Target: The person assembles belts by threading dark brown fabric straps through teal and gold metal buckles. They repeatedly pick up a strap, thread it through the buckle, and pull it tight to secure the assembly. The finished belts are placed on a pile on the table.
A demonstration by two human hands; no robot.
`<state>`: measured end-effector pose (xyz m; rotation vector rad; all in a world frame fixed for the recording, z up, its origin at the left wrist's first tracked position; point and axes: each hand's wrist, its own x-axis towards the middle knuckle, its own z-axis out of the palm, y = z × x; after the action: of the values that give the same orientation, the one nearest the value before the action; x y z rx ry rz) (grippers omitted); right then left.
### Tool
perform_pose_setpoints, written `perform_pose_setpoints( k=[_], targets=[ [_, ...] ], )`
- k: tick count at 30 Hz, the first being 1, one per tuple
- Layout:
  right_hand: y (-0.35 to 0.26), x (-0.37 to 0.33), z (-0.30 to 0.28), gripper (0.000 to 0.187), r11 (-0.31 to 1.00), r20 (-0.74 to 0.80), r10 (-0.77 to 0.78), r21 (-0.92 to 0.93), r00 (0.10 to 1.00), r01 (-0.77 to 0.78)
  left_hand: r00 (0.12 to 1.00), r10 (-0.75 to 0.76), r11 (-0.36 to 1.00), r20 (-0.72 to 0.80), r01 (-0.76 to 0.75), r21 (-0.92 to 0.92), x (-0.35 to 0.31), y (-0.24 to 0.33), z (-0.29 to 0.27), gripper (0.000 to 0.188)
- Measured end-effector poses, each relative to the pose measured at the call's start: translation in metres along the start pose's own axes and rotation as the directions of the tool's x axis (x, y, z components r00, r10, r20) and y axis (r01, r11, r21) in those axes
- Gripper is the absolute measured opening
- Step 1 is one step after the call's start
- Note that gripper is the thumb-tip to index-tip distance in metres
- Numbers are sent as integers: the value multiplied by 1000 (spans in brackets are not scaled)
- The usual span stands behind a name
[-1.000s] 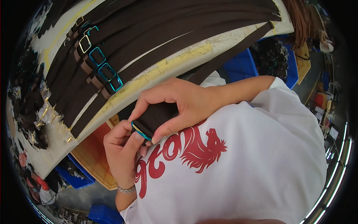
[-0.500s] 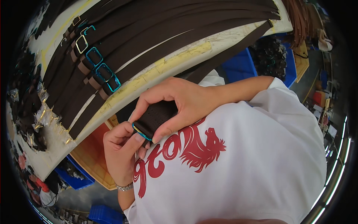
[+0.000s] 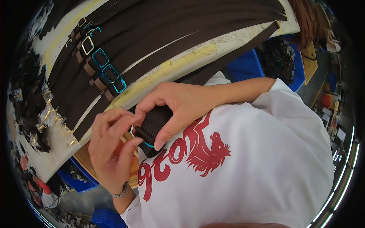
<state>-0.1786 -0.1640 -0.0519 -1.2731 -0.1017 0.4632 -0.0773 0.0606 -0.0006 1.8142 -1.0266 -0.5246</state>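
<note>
My right hand (image 3: 182,104) is closed round a dark brown webbing belt (image 3: 154,123), its index finger and thumb curled over a folded ribbed end. At the lower edge of that end shows a shiny blue-green buckle frame (image 3: 149,144), partly hidden by the strap and fingers. My left hand (image 3: 111,142), with a metal watch on its wrist, is beside the buckle. Its thumb and fingers are apart, the thumb tip close to the strap's edge; whether it touches is unclear. Both hands are in front of a white shirt with a red print.
On the table (image 3: 190,49) lie many long dark straps with gold and blue-green buckles (image 3: 100,57) at their left ends. Plastic-wrapped metal parts (image 3: 49,117) cover the left edge. Blue bins (image 3: 247,66) stand beyond the right side; an orange-yellow crate (image 3: 85,155) sits below the table.
My left hand has let go of the buckle and moved left, its fingers spreading. The strap end now shows rolled over the buckle. My right hand keeps its hold, shifted slightly left.
</note>
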Motion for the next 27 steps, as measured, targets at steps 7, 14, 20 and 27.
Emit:
perform_pose_setpoints(
  k=[7,14,20,27],
  targets=[
    [5,21,8,52,999,237,-33,-25,971,40,995,8,864,-102,-59,-500,14,-2,-10,24],
    [-10,25,-4,52,963,268,-143,-185,953,196,994,9,845,-105,-64,-530,-9,-6,-2,35],
    [-33,24,-35,43,777,192,-330,-501,924,382,984,-132,580,-122,-23,-814,-26,5,-19,38],
    [-74,30,-47,33,947,394,106,-320,913,28,973,-227,676,-49,121,-727,-17,6,-13,36]
  ],
)
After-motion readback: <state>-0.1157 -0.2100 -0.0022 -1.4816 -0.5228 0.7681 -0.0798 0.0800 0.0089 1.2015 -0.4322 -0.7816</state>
